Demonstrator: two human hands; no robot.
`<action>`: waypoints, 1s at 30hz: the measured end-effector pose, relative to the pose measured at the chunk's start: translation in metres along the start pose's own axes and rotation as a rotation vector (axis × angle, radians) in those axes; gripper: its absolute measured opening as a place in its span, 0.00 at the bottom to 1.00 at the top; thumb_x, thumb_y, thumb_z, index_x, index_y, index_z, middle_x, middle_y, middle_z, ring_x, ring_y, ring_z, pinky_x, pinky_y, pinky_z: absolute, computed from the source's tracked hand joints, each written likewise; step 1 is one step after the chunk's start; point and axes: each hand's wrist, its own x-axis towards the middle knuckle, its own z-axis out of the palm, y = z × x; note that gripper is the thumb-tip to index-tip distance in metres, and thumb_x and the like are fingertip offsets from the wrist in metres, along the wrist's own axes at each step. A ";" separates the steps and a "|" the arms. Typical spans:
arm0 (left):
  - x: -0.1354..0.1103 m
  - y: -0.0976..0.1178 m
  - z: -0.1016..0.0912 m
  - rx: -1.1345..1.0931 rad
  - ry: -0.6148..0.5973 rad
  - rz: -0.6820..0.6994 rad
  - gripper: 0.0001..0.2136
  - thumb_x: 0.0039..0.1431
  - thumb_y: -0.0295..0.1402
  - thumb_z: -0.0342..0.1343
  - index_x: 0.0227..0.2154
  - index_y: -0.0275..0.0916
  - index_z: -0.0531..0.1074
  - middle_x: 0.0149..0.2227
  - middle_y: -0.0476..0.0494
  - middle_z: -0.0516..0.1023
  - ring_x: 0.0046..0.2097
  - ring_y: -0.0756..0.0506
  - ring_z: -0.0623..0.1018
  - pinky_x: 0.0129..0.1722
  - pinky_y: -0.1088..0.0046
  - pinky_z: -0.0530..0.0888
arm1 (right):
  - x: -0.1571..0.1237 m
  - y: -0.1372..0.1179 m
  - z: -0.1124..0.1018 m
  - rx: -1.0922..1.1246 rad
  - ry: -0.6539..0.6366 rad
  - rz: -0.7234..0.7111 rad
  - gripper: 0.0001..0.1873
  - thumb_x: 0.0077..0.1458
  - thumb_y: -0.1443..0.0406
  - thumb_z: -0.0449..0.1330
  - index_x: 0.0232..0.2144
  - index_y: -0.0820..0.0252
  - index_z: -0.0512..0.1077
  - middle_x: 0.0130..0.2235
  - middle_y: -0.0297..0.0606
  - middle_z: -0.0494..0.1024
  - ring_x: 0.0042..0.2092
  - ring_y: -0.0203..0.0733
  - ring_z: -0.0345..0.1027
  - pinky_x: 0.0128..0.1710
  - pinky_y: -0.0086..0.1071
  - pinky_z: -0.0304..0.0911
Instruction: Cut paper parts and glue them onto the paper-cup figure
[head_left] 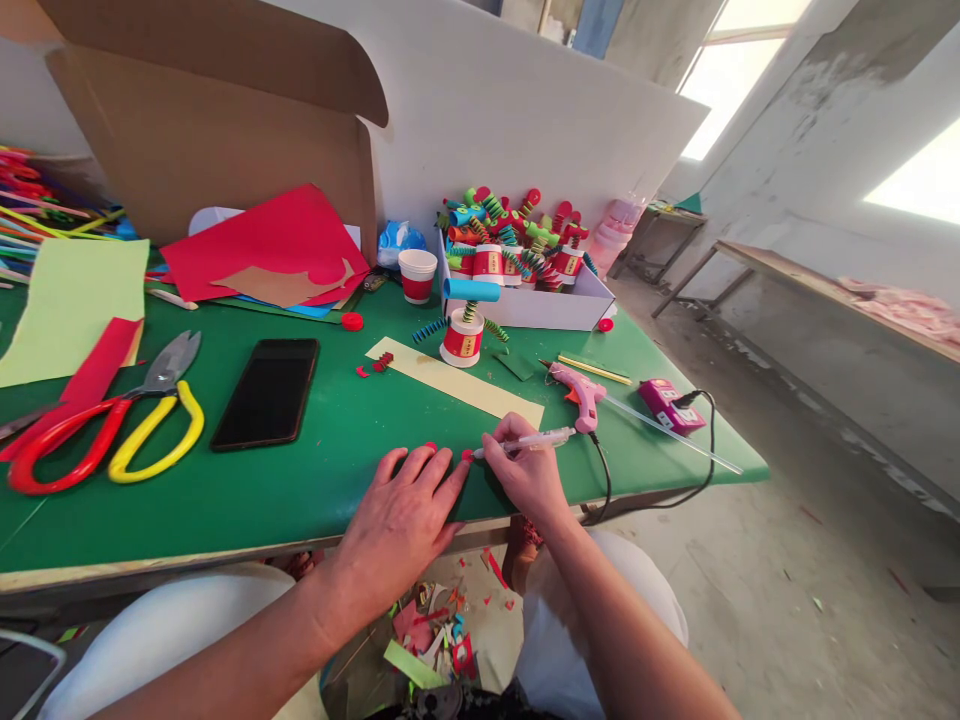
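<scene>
My right hand point(525, 465) is closed around a clear pen point(544, 439), whose tip meets a small red paper piece point(467, 456) on the green tabletop. My left hand point(412, 500) lies flat with its fingers stretched out, the index fingertip beside that piece. Just past its fingertips, another bit of red point(430, 447) shows, partly covered. Beyond the hands lies a pale yellow paper strip point(457, 380). Behind the strip stands a paper cup figure point(462, 338) with a blue tube on top and folded paper arms.
A pink glue gun point(581, 395) with a cord lies to the right, near a purple power block point(671, 405). At left are a black phone point(266, 393) and red-yellow scissors point(161, 400). A white box point(540, 308) of cup figures stands behind.
</scene>
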 end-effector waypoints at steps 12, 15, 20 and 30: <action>0.000 0.000 0.000 -0.007 -0.006 0.001 0.23 0.61 0.36 0.56 0.59 0.38 0.65 0.56 0.37 0.71 0.56 0.38 0.68 0.54 0.56 0.63 | 0.000 0.000 -0.001 -0.005 -0.003 0.007 0.12 0.51 0.60 0.56 0.20 0.55 0.59 0.19 0.28 0.60 0.23 0.33 0.51 0.23 0.28 0.49; 0.000 -0.001 0.001 -0.002 -0.008 0.002 0.24 0.61 0.36 0.57 0.59 0.38 0.65 0.57 0.37 0.71 0.57 0.37 0.68 0.54 0.56 0.63 | 0.000 0.000 -0.001 -0.008 -0.008 0.005 0.12 0.51 0.60 0.56 0.20 0.56 0.60 0.19 0.27 0.60 0.23 0.33 0.52 0.23 0.28 0.49; 0.000 -0.001 0.001 0.005 0.003 0.001 0.24 0.60 0.37 0.57 0.58 0.38 0.66 0.56 0.38 0.72 0.56 0.37 0.69 0.54 0.56 0.63 | 0.001 0.002 -0.001 -0.014 -0.013 -0.019 0.12 0.51 0.61 0.55 0.20 0.56 0.59 0.19 0.27 0.60 0.22 0.33 0.51 0.23 0.28 0.49; 0.000 0.000 0.000 0.008 0.022 0.001 0.24 0.59 0.37 0.58 0.58 0.39 0.66 0.55 0.38 0.73 0.55 0.38 0.70 0.53 0.57 0.64 | 0.001 0.003 -0.001 -0.023 -0.010 -0.037 0.12 0.52 0.61 0.55 0.20 0.56 0.59 0.19 0.27 0.60 0.23 0.33 0.52 0.23 0.28 0.49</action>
